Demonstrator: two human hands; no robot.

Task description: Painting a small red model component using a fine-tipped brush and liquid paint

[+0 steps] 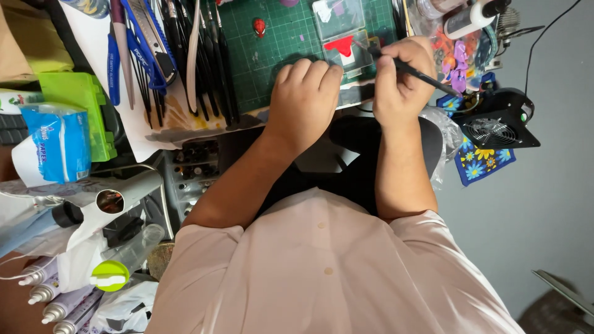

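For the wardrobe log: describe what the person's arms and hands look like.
Both arms are bare from above the elbow down. Short, loose pale pink sleeves cover the upper arms. The left hand and right hand wear no gloves; no rings, watch or bands are visible.

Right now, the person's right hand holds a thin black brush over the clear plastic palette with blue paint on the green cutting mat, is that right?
Not quite: the paint is red, not blue. The head view shows the right hand holding the thin black brush over the clear plastic palette on the green cutting mat.
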